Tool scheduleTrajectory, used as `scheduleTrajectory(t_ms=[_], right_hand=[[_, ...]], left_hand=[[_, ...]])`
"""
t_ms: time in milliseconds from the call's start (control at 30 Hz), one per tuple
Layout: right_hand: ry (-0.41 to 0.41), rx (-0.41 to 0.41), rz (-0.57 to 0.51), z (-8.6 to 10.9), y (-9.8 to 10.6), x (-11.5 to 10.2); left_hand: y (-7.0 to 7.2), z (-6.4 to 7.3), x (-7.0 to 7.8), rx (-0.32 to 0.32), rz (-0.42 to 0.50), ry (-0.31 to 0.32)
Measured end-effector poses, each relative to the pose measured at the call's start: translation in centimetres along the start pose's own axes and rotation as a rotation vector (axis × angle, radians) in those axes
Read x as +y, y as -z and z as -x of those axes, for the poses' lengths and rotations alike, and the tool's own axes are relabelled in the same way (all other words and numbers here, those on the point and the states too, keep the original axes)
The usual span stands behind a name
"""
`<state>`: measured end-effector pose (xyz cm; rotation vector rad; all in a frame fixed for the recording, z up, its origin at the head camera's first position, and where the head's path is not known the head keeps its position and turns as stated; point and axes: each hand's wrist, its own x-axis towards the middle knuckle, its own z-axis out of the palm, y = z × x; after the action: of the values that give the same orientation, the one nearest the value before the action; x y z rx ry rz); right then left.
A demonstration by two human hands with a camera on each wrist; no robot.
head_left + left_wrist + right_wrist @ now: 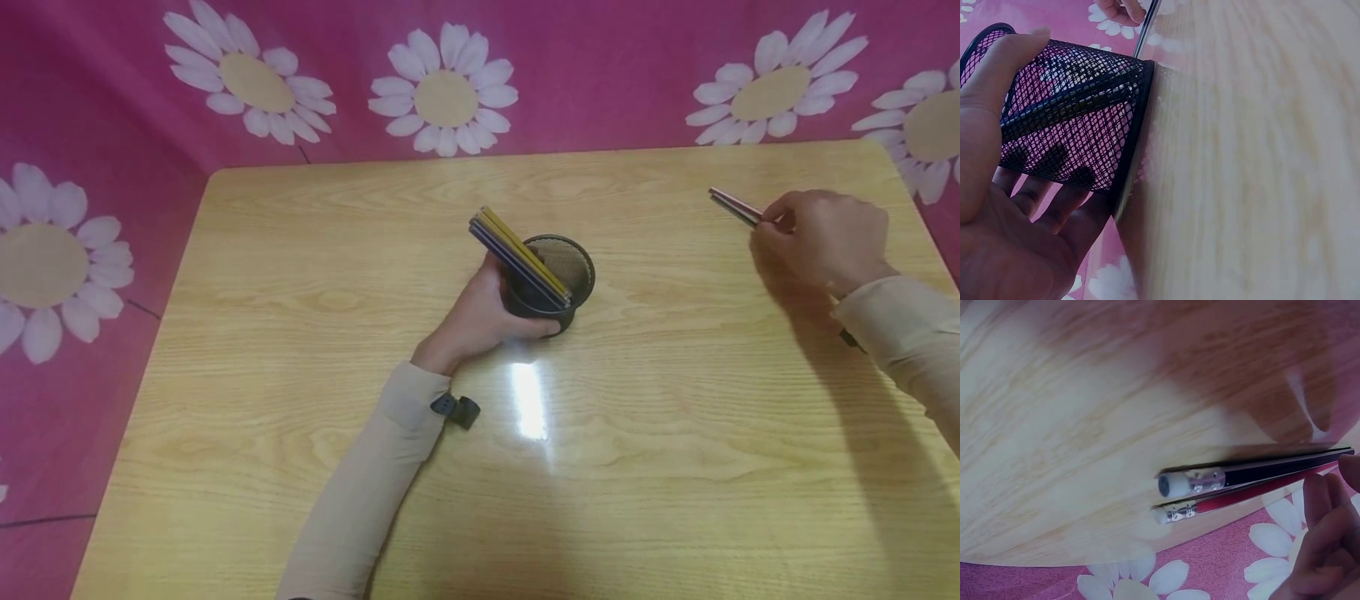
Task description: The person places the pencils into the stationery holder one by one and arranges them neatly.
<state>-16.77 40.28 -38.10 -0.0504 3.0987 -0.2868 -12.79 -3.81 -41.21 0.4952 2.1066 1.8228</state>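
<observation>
My left hand [480,312] grips a black mesh pencil cup [574,260] around its side, near the middle of the table. Several yellow and dark pencils [517,252] lean in the cup, their upper ends tilted toward the far left. In the left wrist view the thumb lies over the mesh cup [1094,134] and the fingers curl beneath it. At the table's right side, my right hand [832,237] pinches two pencils between thumb and fingers. The right wrist view shows one dark pencil [1260,472] and one red pencil [1235,497] side by side, white erasers pointing away from the hand.
A light wood-grain table [300,275] lies under both hands. Behind it and at the left hangs a magenta cloth [600,75] with large white daisies. Light glares on the tabletop just below the cup.
</observation>
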Motion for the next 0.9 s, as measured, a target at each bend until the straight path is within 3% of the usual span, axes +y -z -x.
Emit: scheduleTrajectory(t_ms=[900], right_hand=[[0.007, 0.012, 0.038, -0.32, -0.74, 0.23]], left_hand=[[-0.01, -0.12, -0.11, -0.006, 0.009, 0.000]])
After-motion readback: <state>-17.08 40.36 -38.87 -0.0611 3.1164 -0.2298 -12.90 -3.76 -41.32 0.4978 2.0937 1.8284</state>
